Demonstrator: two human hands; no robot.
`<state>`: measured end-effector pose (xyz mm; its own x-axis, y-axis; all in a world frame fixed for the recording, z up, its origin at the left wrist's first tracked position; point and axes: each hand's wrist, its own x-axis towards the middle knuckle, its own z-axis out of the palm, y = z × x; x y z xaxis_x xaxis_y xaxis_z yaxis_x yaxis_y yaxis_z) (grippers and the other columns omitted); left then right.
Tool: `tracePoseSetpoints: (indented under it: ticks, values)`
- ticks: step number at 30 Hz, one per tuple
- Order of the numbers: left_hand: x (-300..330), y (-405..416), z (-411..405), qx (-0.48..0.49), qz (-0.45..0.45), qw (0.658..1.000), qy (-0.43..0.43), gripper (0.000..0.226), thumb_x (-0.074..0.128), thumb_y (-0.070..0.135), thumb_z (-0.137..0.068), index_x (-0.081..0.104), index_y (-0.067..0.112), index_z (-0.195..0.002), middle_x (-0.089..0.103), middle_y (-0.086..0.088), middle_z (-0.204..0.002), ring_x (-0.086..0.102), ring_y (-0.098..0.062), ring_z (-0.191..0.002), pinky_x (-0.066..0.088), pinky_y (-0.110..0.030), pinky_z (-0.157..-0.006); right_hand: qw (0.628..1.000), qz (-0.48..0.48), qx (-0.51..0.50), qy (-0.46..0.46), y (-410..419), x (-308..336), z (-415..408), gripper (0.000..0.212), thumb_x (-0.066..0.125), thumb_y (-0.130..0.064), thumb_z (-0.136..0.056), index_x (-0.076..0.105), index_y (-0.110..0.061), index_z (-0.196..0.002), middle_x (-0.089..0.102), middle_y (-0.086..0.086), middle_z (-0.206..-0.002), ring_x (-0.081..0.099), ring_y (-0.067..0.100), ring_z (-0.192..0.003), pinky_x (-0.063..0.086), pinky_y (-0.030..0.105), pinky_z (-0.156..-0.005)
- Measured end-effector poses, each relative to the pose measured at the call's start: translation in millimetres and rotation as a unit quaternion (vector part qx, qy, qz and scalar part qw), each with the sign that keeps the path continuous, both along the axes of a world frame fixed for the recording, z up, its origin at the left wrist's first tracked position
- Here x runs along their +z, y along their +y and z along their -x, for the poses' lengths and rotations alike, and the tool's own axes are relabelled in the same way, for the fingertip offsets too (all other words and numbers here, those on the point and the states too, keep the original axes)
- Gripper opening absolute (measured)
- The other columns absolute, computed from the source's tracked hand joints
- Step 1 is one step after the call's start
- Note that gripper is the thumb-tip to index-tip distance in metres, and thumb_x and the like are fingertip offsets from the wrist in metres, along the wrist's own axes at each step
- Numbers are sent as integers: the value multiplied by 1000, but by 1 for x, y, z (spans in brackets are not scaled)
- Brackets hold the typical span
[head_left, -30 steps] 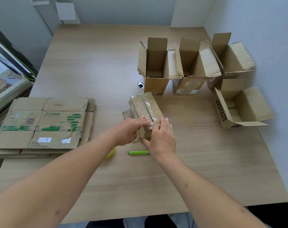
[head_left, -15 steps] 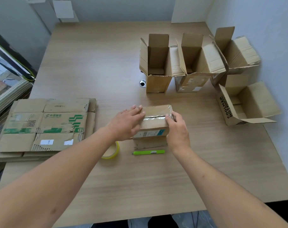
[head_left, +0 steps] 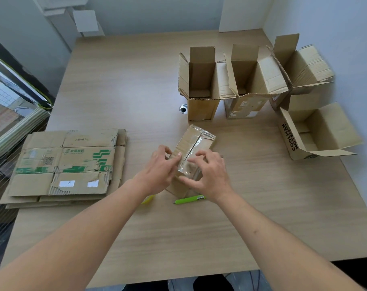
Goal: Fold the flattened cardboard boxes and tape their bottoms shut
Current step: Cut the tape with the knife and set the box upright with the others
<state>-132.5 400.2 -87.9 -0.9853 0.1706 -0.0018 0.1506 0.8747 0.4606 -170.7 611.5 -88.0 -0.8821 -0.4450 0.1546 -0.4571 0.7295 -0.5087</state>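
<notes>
The box [head_left: 194, 152] lies bottom-up on the bench [head_left: 262, 206], so its taped seam faces the person. Both hands, left [head_left: 160, 171] and right [head_left: 209, 175], press spread fingers on the tape, probably smoothing it down; neither grips.

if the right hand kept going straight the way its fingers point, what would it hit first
Probably the left hand. The right hand points left across the taped box it is already touching; depth between the hands is unclear.

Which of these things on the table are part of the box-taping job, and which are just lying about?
Part of the job:
- taped box under the left hand and right hand
- stack of flattened boxes
- four open folded boxes
- yellow tape roll, mostly hidden

Lying about:
- green pen-like tool; use unclear
- round metal hole in the table
</notes>
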Motion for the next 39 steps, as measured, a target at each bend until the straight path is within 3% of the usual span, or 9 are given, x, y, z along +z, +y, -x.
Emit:
tracePoseSetpoints:
  ticks: [3, 7, 11, 18, 20, 24, 28, 33, 39]
  values:
    - [7, 6, -7, -11, -15, 1000, -2, 43, 63, 24, -96, 64, 8, -136, 45, -23, -128, 55, -34, -85, 52, -42, -87, 999, -9, 41, 12, 9, -11, -2, 47, 94, -43, -60, 73, -30, -99, 57, -2, -111, 51, 24, -100, 51, 41, -84]
    - [8, 6, -12, -42, -15, 999, -9, 44, 81, 19, -88, 68, 7, -128, 43, -21, -135, 55, -27, -86, 47, -29, -86, 997, -8, 54, 45, 23, -13, -1, 42, 94, -18, -63, 74, -28, -98, 56, -2, -98, 54, 23, -88, 54, 38, -60]
    - [4, 8, -9, -67, -5, 998, 6, 26, 88, 24, -83, 79, 13, -104, 48, -19, -154, 63, -38, -124, 58, -43, -93, 997, -2, 31, 66, 34, -14, -1, 35, 93, -15, -68, 76, -28, -96, 52, -5, -77, 53, 21, -69, 45, 31, -45]
    - [-8, 11, -14, -45, 0, 997, 65, 28, 89, 16, -82, 81, 17, -109, 60, -10, -148, 65, -34, -127, 57, -46, -95, 998, -24, 2, 50, 26, -9, -9, 24, 89, -20, -74, 75, -25, -93, 47, -2, -68, 55, 26, -56, 41, 31, -41]
    - [-11, 14, -14, -44, -17, 997, 68, 25, 89, 12, -81, 81, 14, -104, 62, -11, -146, 65, -34, -127, 57, -50, -98, 999, -38, 7, 38, 26, -5, -8, 15, 83, -35, -82, 74, -27, -90, 44, -4, -67, 58, 27, -59, 41, 31, -42]
    - [-7, 9, -8, -50, -51, 997, 13, 41, 93, 17, -76, 79, 10, -113, 58, -14, -149, 62, -35, -131, 58, -51, -96, 995, -81, -25, 47, 14, 9, -1, 41, 70, -65, -80, 70, -24, -73, 50, -5, -81, 56, 21, -71, 42, 29, -52]
    - [2, -4, -2, -6, -97, 995, -6, 74, 97, 16, -69, 67, 10, -136, 59, -12, -144, 62, -29, -128, 54, -47, -103, 986, -138, -77, -45, -12, 22, -4, 67, 70, -80, -69, 60, -19, -95, 45, -3, -107, 52, 20, -93, 53, 37, -69]
    - [9, -14, -3, 20, -41, 997, -54, 86, 92, 20, -75, 51, 9, -151, 46, -8, -156, 49, -28, -140, 45, -43, -114, 972, -143, -157, -97, -35, 15, -13, 95, 70, -86, -60, 47, -15, -119, 35, 1, -119, 51, 25, -104, 52, 38, -79]
    - [6, -20, -6, 75, 15, 990, -119, 67, 74, 18, -91, 46, 8, -152, 35, -8, -162, 43, -29, -145, 38, -37, -117, 969, -120, -197, -86, -53, 12, -19, 79, 67, -65, -72, 41, -14, -127, 32, 5, -126, 47, 33, -106, 49, 43, -85]
